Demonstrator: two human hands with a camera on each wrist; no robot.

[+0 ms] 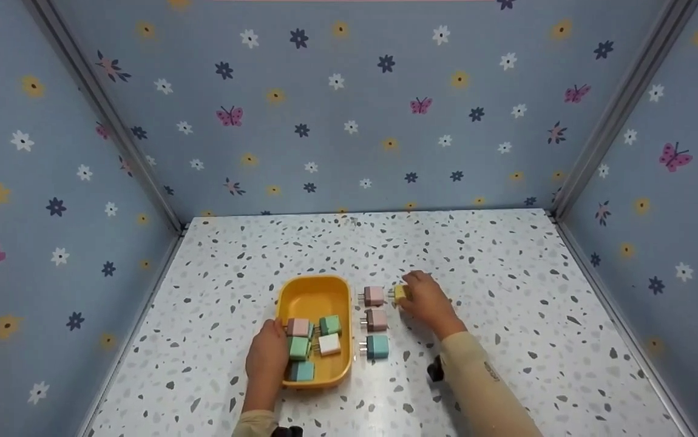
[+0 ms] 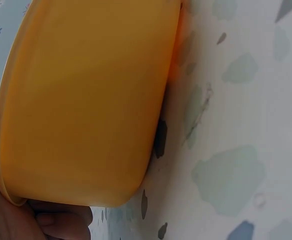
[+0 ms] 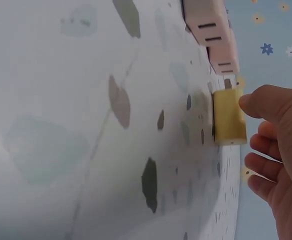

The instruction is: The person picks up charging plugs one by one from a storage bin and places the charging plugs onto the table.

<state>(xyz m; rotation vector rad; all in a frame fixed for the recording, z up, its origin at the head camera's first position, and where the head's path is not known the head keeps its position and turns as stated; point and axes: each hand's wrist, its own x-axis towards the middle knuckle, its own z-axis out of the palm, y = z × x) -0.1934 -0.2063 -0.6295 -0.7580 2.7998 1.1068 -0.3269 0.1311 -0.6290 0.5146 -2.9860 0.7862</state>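
Note:
My left hand (image 1: 267, 358) grips the left rim of a yellow plastic bin (image 1: 312, 297), whose side wall (image 2: 86, 100) fills much of the left wrist view. Inside lie several USB charger plugs, among them a pink one (image 1: 298, 328), a white one (image 1: 329, 345) and a green one (image 1: 330, 325). To the right, my right hand (image 1: 431, 303) holds a yellow charger plug (image 1: 400, 294) at the table surface, prongs pointing left. In the right wrist view the thumb touches the yellow plug (image 3: 229, 117); its far side is hidden.
Between bin and right hand stands a column of plugs, prongs leftward: a pink one (image 1: 374, 295), another pink one (image 1: 377, 319) and a blue one (image 1: 377, 346). The speckled white table (image 1: 476, 255) is enclosed by flower-patterned panels (image 1: 349, 109) at the back and sides.

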